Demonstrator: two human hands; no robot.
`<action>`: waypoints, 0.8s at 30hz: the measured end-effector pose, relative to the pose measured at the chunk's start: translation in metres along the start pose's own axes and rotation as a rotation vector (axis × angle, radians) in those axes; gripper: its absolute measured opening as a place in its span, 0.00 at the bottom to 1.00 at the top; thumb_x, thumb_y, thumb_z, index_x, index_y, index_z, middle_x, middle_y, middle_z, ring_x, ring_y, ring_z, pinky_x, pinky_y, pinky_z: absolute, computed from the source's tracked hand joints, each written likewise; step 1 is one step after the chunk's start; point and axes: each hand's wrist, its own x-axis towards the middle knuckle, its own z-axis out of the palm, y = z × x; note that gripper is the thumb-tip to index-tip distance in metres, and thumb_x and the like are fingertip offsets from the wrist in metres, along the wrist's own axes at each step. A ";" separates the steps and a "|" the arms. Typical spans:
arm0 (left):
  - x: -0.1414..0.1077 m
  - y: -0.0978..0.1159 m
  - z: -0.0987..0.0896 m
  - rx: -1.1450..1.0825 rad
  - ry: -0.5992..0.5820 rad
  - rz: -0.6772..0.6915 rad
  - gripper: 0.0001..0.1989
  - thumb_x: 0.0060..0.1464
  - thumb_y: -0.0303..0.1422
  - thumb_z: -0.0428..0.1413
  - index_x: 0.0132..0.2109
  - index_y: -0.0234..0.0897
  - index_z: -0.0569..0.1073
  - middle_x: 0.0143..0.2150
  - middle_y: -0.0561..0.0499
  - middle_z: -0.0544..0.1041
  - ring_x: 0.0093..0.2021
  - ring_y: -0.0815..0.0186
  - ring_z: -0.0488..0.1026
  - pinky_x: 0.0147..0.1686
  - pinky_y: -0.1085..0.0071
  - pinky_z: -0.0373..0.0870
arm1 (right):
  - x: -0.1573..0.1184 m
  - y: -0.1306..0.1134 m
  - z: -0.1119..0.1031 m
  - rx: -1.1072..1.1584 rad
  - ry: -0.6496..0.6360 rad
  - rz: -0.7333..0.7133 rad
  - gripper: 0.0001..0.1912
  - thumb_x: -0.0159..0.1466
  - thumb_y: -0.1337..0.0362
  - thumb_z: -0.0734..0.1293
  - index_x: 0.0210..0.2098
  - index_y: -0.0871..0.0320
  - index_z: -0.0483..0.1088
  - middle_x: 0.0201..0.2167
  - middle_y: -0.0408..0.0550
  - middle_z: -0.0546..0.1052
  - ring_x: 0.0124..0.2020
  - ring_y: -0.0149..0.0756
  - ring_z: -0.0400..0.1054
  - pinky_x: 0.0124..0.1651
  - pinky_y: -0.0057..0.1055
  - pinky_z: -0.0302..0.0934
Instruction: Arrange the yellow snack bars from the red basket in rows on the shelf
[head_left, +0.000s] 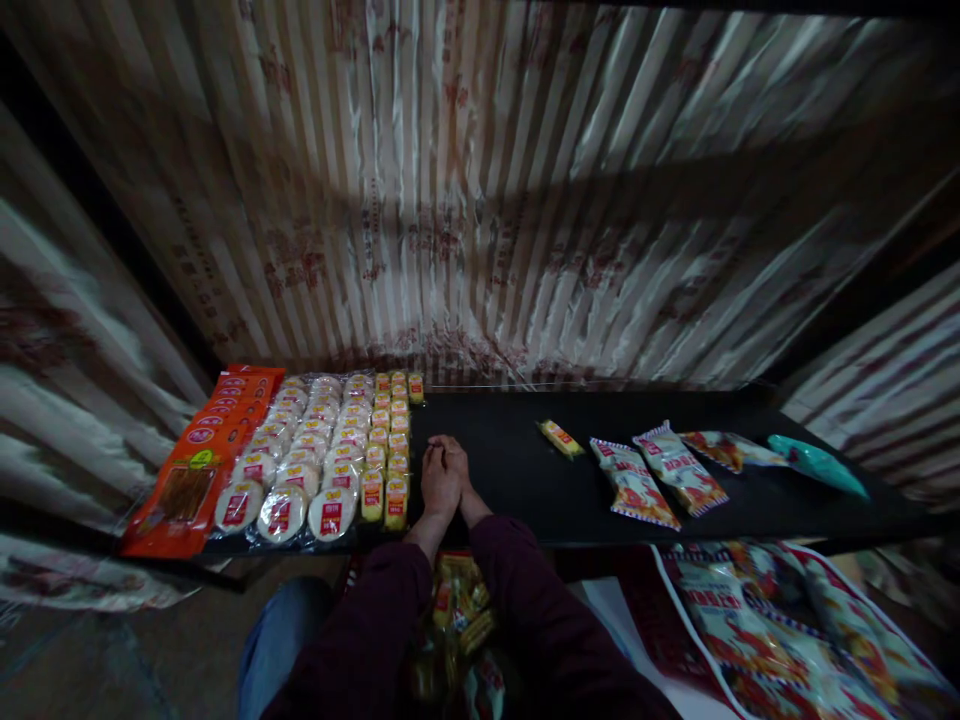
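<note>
My left hand (439, 482) and my right hand (455, 462) are pressed together over the black shelf (510, 480), with fingers bent inward and overlapping. Whether anything is between them is hidden. Just left of them stand rows of small yellow-wrapped snack packs (396, 500), with one such pack (415, 388) at the back right of the rows. Farther right, a single yellow snack pack (560, 438) lies tilted, apart from both hands.
Round white packaged crackers (281, 514) and orange snack bags (176, 490) fill the left end. White-and-red snack bags (634, 482) and a teal bag (817, 465) lie right. Below are an open bag of snack packets (720, 610) and yellow packets (459, 590). Striped sheeting (480, 200) hangs behind.
</note>
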 end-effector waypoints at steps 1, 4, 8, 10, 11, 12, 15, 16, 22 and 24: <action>-0.008 0.001 -0.003 -0.001 -0.002 -0.008 0.20 0.60 0.34 0.42 0.52 0.28 0.71 0.57 0.34 0.70 0.62 0.55 0.63 0.61 0.62 0.59 | -0.008 -0.005 -0.001 -0.007 0.000 0.000 0.16 0.56 0.70 0.57 0.32 0.56 0.76 0.30 0.48 0.76 0.36 0.39 0.70 0.43 0.35 0.65; -0.033 0.002 -0.011 0.016 -0.018 0.008 0.21 0.60 0.34 0.41 0.52 0.28 0.71 0.57 0.34 0.70 0.61 0.56 0.64 0.61 0.63 0.59 | -0.033 -0.018 -0.004 -0.027 0.007 -0.010 0.18 0.56 0.70 0.56 0.35 0.55 0.76 0.31 0.47 0.76 0.37 0.38 0.70 0.45 0.34 0.64; -0.067 -0.005 -0.019 0.037 -0.052 0.032 0.20 0.61 0.35 0.41 0.54 0.35 0.69 0.61 0.40 0.66 0.64 0.58 0.60 0.63 0.62 0.57 | -0.068 -0.029 -0.010 -0.060 0.023 -0.014 0.19 0.56 0.70 0.56 0.38 0.53 0.75 0.33 0.45 0.76 0.39 0.37 0.70 0.46 0.32 0.63; -0.086 -0.010 -0.024 0.045 -0.068 0.081 0.20 0.61 0.35 0.41 0.55 0.35 0.68 0.63 0.40 0.65 0.65 0.57 0.58 0.64 0.61 0.56 | -0.084 -0.033 -0.013 -0.094 0.000 -0.011 0.19 0.56 0.70 0.57 0.39 0.52 0.75 0.35 0.46 0.76 0.41 0.38 0.69 0.48 0.33 0.63; -0.096 -0.014 -0.027 0.053 -0.074 0.112 0.21 0.61 0.35 0.41 0.55 0.34 0.68 0.63 0.39 0.65 0.65 0.56 0.58 0.64 0.61 0.55 | -0.093 -0.034 -0.014 -0.112 -0.019 -0.007 0.18 0.55 0.71 0.57 0.38 0.53 0.75 0.35 0.46 0.76 0.42 0.38 0.69 0.49 0.33 0.63; -0.106 -0.018 -0.031 0.064 -0.081 0.145 0.21 0.61 0.35 0.41 0.55 0.34 0.68 0.63 0.38 0.64 0.65 0.56 0.58 0.64 0.60 0.54 | -0.101 -0.035 -0.015 -0.123 -0.041 -0.003 0.18 0.55 0.71 0.57 0.38 0.53 0.75 0.36 0.47 0.76 0.42 0.38 0.69 0.49 0.34 0.63; -0.135 -0.032 -0.043 0.121 -0.121 0.242 0.21 0.61 0.35 0.40 0.55 0.34 0.68 0.62 0.38 0.65 0.65 0.56 0.58 0.64 0.58 0.55 | -0.131 -0.037 -0.018 -0.120 -0.083 0.003 0.18 0.55 0.72 0.58 0.40 0.55 0.74 0.40 0.49 0.76 0.46 0.39 0.68 0.54 0.36 0.62; -0.144 -0.038 -0.048 0.146 -0.144 0.268 0.21 0.61 0.35 0.40 0.55 0.34 0.68 0.62 0.38 0.65 0.64 0.56 0.58 0.64 0.58 0.55 | -0.142 -0.037 -0.018 -0.117 -0.083 0.000 0.19 0.56 0.72 0.58 0.42 0.55 0.74 0.43 0.50 0.76 0.48 0.39 0.68 0.55 0.38 0.61; -0.190 -0.082 -0.069 0.234 -0.277 0.378 0.23 0.63 0.38 0.38 0.56 0.33 0.67 0.60 0.38 0.68 0.64 0.58 0.60 0.65 0.60 0.54 | -0.210 -0.033 -0.014 -0.151 -0.161 -0.063 0.21 0.59 0.71 0.58 0.48 0.52 0.72 0.59 0.49 0.68 0.62 0.40 0.56 0.64 0.43 0.52; -0.199 -0.098 -0.071 0.245 -0.315 0.344 0.23 0.63 0.39 0.38 0.57 0.34 0.66 0.62 0.40 0.66 0.64 0.60 0.59 0.65 0.62 0.54 | -0.226 -0.029 -0.008 -0.195 -0.235 -0.034 0.20 0.59 0.71 0.58 0.45 0.52 0.74 0.55 0.49 0.71 0.61 0.42 0.58 0.64 0.44 0.52</action>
